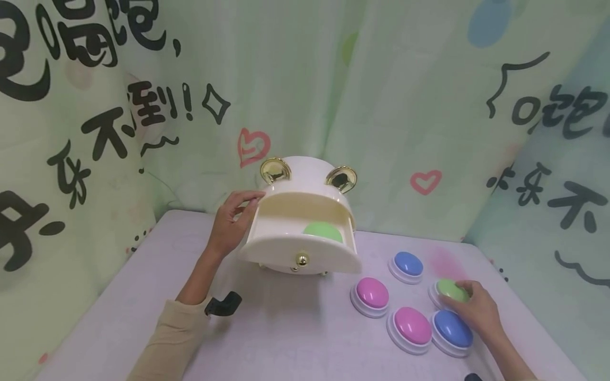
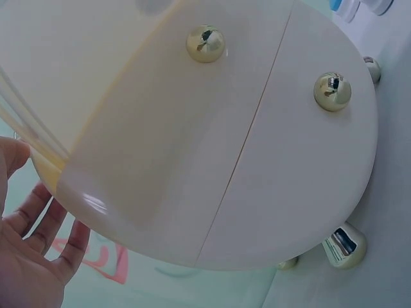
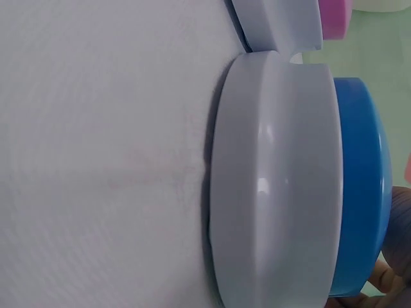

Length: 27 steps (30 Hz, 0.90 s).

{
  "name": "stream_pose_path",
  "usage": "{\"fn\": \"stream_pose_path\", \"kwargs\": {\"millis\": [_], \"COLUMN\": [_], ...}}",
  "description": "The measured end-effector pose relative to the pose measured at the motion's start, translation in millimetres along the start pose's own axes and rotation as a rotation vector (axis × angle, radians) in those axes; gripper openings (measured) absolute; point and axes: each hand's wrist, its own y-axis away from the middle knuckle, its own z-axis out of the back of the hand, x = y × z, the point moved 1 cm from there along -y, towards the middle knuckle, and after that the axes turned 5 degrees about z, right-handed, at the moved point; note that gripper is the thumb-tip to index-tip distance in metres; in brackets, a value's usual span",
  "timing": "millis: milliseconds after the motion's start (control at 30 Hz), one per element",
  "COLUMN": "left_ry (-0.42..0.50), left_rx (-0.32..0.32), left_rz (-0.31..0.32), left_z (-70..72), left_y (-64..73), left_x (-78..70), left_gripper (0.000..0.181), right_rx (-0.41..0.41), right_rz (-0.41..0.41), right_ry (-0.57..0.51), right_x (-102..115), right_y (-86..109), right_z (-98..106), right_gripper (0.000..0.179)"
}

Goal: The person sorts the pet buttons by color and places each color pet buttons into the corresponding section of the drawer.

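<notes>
A white frog-shaped drawer box (image 1: 305, 180) with gold eyes stands on the table, its drawer (image 1: 271, 251) pulled out. Inside the drawer lies a light green round thing (image 1: 324, 230), partly hidden by the drawer front. My left hand (image 1: 233, 219) touches the box's upper left edge with thumb and fingertips; in the left wrist view its fingers (image 2: 40, 234) spread loosely beside the white shell. At the right, my right hand (image 1: 476, 307) grips a green push button (image 1: 452, 290) with a white base, thumb and fingers at opposite sides. The right wrist view hides most of that grip.
Near the right hand stand a blue button (image 1: 454, 329), a pink button (image 1: 412, 326), another pink button (image 1: 372, 293) and a second blue button (image 1: 408, 263). Printed curtains (image 1: 295, 106) surround the table (image 1: 286, 338). A black strap end (image 1: 224, 305) sticks out from the left sleeve.
</notes>
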Motion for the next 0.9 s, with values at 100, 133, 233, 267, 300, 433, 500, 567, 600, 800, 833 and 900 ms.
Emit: {"fn": "stream_pose_path", "kwargs": {"millis": [100,133,233,267,300,433,500,567,600,800,833,900], "left_ry": [-0.005,-0.006,-0.006,-0.004,-0.003,0.004,0.005,0.002,0.001,-0.007,-0.009,-0.014], "left_rx": [-0.005,-0.007,-0.005,-0.003,0.0,-0.001,-0.001,-0.002,-0.002,-0.006,-0.006,-0.007], "left_rz": [-0.002,-0.003,-0.002,-0.001,-0.001,-0.006,-0.011,-0.014,-0.015,-0.018,-0.017,-0.014], "left_z": [0.7,1.0,1.4,1.5,1.6,1.8,1.5,1.1,0.9,-0.2,-0.3,-0.2], "left_y": [0.6,0.8,1.4,1.6,1.8,1.8,1.4,1.1,1.0,0.4,0.3,0.3], "left_x": [0.4,0.6,0.9,0.8,0.7,-0.2,-0.2,0.1,0.3,-0.2,-0.4,-1.0], "left_gripper": [0.025,0.025,0.025,0.025,0.025,0.025,0.025,0.025,0.025,0.025,0.025,0.024], "right_rx": [-0.006,-0.008,-0.015,-0.017,-0.02,-0.042,-0.058,-0.072,-0.077,-0.115,-0.12,-0.124], "right_rz": [0.007,0.009,0.0,-0.006,-0.012,-0.03,-0.031,-0.029,-0.028,-0.025,-0.027,-0.036], "right_ry": [-0.006,-0.01,-0.021,-0.026,-0.034,-0.069,-0.089,-0.104,-0.111,-0.146,-0.15,-0.159], "right_x": [0.7,0.9,0.9,0.8,0.7,-0.4,-1.3,-2.1,-2.3,3.1,4.9,9.2], "right_y": [0.4,0.6,1.8,2.3,2.9,5.3,6.6,8.2,8.9,12.8,13.6,15.2], "right_z": [-0.6,-0.9,-2.0,-2.3,-2.6,-3.6,-3.9,-4.1,-4.1,-1.6,-0.9,0.4], "right_gripper": [0.084,0.083,0.083,0.083,0.083,0.082,0.082,0.082,0.082,0.085,0.085,0.087]}}
